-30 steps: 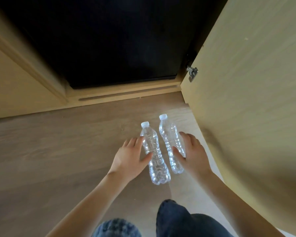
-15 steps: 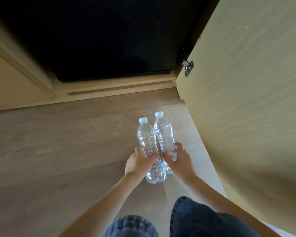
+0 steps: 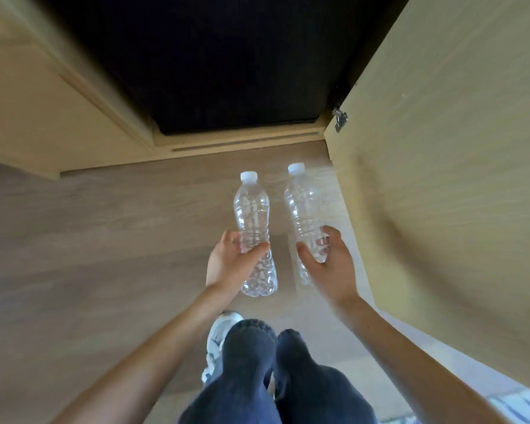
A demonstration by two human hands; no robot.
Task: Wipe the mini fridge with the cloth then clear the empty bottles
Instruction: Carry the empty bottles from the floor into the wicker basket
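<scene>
Two clear empty plastic bottles with white caps are held above the wooden floor. My left hand grips the left bottle around its lower half. My right hand grips the right bottle near its base, which the fingers partly hide. Both bottles point away from me, caps toward the black mini fridge set inside a light wood cabinet. No cloth is in view.
The open cabinet door stands close on the right, with a metal hinge at its inner edge. A cabinet panel flanks the fridge on the left. My legs in dark jeans and a white shoe are below.
Both hands closed on the bottles lying side by side on the floor, then lifted them. The bottles are now apart and raised, and the view has risen.
</scene>
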